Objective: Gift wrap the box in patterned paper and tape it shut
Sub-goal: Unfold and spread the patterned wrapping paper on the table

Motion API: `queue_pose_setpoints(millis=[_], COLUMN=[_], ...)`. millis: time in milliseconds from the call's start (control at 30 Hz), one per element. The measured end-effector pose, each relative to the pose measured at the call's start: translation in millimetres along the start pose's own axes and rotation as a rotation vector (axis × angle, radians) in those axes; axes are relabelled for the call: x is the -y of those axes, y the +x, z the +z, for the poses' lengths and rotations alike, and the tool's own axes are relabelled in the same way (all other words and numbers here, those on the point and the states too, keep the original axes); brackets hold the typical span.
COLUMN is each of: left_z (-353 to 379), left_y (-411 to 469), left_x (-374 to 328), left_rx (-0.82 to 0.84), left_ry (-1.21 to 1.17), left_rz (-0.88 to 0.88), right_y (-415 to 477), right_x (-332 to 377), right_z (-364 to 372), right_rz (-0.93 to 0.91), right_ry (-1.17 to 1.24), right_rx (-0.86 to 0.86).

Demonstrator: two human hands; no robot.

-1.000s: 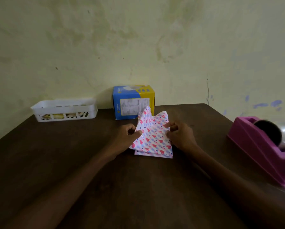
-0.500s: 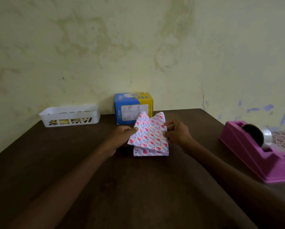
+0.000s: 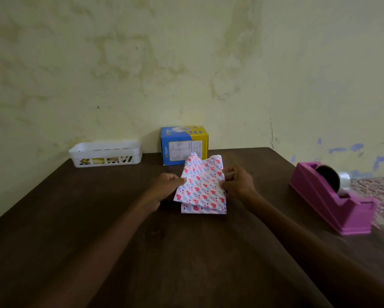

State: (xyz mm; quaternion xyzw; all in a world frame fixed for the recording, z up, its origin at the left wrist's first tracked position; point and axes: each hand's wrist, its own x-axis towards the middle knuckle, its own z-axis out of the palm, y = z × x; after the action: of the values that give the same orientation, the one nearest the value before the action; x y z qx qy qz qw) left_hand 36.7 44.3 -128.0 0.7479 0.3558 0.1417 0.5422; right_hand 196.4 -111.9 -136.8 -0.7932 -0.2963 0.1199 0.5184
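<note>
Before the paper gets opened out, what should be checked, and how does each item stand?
1. Both hands on the paper: the left hand pinches its left edge and the right hand its right edge. Ok.
2. Paper spread flat: it is folded in layers. Not ok.
3. Box ready: it stands bare behind the paper, by the wall. Ok.
4. Tape at hand: a roll sits in the dispenser on the right. Ok.
5. Tape end free at the cutter: cannot tell.
6. Paper big enough for the box: cannot tell while folded.
</note>
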Motion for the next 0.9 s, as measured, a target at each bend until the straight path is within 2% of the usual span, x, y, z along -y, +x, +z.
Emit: queue_pose_setpoints(millis=[167,267,300,367,433,500,533,600,667,700,800,900], left_z=[6,14,16,18,21,26,29,32,35,36,35,32], left_y=[-5,-15,-21,-30,-40,-48,-51,-61,-71,-75,-83,-83], left_x=[-15,-11,-9,-7,-5,-6,-8,-14,-21,-23,-28,-32], left_rx=[-0.044,-0.096,-0.108,-0.123,-0.15,-0.184,-0.195,-0.175,-0.119,-0.095,-0.066,-0.091], left_ry=[-0.045,-0.073,-0.091,-0.124,-0.127,-0.103,-0.076,-0.01,0.042,0.054,0.029,-0.07], left_rz=[0.01,0.014,0.016,0.031,0.082,0.194,0.259,0.362,0.4,0.404,0.402,0.436], right_y=[1,-6,-10,-14,-20,-32,-37,-48,-58,-61,-65,-71], right_x=[6,7,6,1,-1,8,18,42,60,63,63,65], right_z=[-11,-13,-13,-8,-4,-3,-4,-8,-13,-13,-8,-7], right_rz=[0.028,0.097,0.115,0.039,-0.103,-0.154,-0.091,0.167,0.312,0.304,0.12,0.095], right_ry=[0.05,0.016,-0.031,-0.281,-0.451,-0.267,-0.087,0.267,0.432,0.46,0.426,0.519], right_rx=[0.0,0.077,0.113,0.123,0.015,-0.006,0.046,0.222,0.319,0.327,0.232,0.215])
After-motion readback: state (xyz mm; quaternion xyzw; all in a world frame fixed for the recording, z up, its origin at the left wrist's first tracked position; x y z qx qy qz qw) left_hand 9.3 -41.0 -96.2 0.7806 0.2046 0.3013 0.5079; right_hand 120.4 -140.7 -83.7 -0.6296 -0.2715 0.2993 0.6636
